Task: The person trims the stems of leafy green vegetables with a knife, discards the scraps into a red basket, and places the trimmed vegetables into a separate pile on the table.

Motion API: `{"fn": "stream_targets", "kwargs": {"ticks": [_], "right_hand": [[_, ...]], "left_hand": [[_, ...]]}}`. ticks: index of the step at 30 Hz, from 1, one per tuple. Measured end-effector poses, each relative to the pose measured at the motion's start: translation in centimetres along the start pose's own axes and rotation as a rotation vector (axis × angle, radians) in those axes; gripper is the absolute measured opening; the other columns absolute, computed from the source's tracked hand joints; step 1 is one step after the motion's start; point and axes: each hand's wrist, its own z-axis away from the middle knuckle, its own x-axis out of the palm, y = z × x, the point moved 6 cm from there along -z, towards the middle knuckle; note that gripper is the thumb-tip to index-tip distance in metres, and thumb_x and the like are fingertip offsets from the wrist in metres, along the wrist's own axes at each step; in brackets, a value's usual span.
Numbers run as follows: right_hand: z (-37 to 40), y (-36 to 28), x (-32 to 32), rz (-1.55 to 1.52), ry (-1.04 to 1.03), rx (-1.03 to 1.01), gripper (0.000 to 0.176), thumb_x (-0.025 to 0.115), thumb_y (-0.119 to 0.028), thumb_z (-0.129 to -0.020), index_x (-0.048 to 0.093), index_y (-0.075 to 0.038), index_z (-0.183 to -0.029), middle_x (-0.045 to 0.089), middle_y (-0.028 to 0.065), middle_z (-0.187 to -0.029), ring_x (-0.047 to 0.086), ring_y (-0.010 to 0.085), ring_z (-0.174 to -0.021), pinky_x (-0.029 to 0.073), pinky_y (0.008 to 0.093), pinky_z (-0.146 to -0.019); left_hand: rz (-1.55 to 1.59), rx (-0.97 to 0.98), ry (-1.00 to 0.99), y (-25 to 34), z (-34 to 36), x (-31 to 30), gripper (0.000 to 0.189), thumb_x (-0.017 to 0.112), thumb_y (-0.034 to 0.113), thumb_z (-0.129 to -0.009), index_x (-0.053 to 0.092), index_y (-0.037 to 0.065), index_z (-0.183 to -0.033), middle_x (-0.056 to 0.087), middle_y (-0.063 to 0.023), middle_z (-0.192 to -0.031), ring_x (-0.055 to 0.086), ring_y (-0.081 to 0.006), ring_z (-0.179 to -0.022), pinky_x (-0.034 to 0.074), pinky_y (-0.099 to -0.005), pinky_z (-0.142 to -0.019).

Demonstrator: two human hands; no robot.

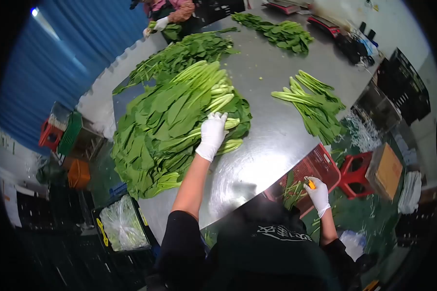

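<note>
Shiny, smooth metal makes up the wide counter [272, 150], its surface lit by a bright patch of glare, with a ribbed blue curtain [68, 58] behind it on the left and a green floor [354, 208] strewn with scraps on the right. A big, loose heap of leafy greens [155, 111] lies on the counter's left side: broad, flat, slightly creased dark leaves, with smooth, pale green stalks bunched toward the middle of the metal.

The left hand [212, 136], in a thin white glove, lies at the heap's right edge, its fingers curled over a few pale stalks. The right hand [318, 193], gloved too, is near the person's body, its fingers closed on a small orange-yellow object [311, 184] whose full shape is hidden. Just beside that hand, cut stems and leaves [292, 193] lie over a red plastic crate [320, 167] with a mesh-like wall, close against the counter's edge.

A smaller fan of greens [315, 104] rests apart at the counter's right side, and another flat bunch [286, 36] lies toward the far end. Across the counter, a co-worker [178, 10] holds some leaves. A red stool [355, 175] stands right of the crate; at lower left, clear, crinkled plastic [124, 223] fills a dark bin.
</note>
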Motion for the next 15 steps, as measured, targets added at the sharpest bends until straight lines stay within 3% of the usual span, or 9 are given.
{"fn": "stream_targets", "kwargs": {"ticks": [3,5,8,11,15], "right_hand": [[1.3,0.4,-0.4,0.048,0.002,0.075,0.032,0.07,-0.013,-0.074,0.064,-0.001,-0.103,0.065,0.0171,-0.1,0.064,0.0315,-0.091,0.05,0.0346,-0.081],[1.9,0.7,-0.5,0.079,0.004,0.087,0.032,0.07,-0.014,-0.074,0.064,-0.002,-0.103,0.065,0.0172,-0.101,0.063,0.0318,-0.091,0.05,0.0349,-0.081],[1.9,-0.3,-1.1,0.003,0.046,0.088,0.029,0.069,-0.015,-0.077,0.064,-0.002,-0.103,0.064,0.0171,-0.101,0.063,0.0326,-0.092,0.05,0.0355,-0.081],[1.5,-3.9,-3.3,-0.105,0.161,-0.05,0.028,0.067,-0.017,-0.08,0.063,-0.004,-0.104,0.064,0.015,-0.101,0.062,0.0331,-0.091,0.05,0.0365,-0.078],[1.6,-6.4,-6.0,0.039,0.197,-0.051,0.033,0.064,-0.016,-0.078,0.06,-0.011,-0.11,0.063,0.0114,-0.098,0.062,0.0317,-0.085,0.051,0.0378,-0.072]], "left_hand": [[-0.004,0.095,-0.119,1.5,-0.7,-0.8,0.041,0.079,0.022,-0.056,0.065,0.013,-0.093,0.058,-0.0067,-0.091,0.056,-0.0251,-0.09,0.051,-0.0366,-0.069],[0.177,0.176,0.102,4.5,0.6,-3.7,0.027,0.074,0.022,-0.059,0.063,0.013,-0.082,0.055,-0.005,-0.084,0.055,-0.0248,-0.085,0.049,-0.0361,-0.063],[0.417,0.278,0.03,12.4,2.5,-7.7,0.026,0.074,0.022,-0.06,0.061,0.012,-0.081,0.055,-0.0047,-0.08,0.056,-0.0247,-0.08,0.049,-0.037,-0.062],[0.598,0.326,-0.034,18.3,3.6,-6.1,0.024,0.073,0.021,-0.063,0.061,0.012,-0.082,0.06,-0.0068,-0.077,0.06,-0.027,-0.073,0.049,-0.0385,-0.063],[0.729,0.376,-0.028,22.9,3.7,-5.4,0.024,0.07,0.019,-0.066,0.06,0.011,-0.087,0.062,-0.0085,-0.08,0.061,-0.0271,-0.076,0.049,-0.0371,-0.065]]}}
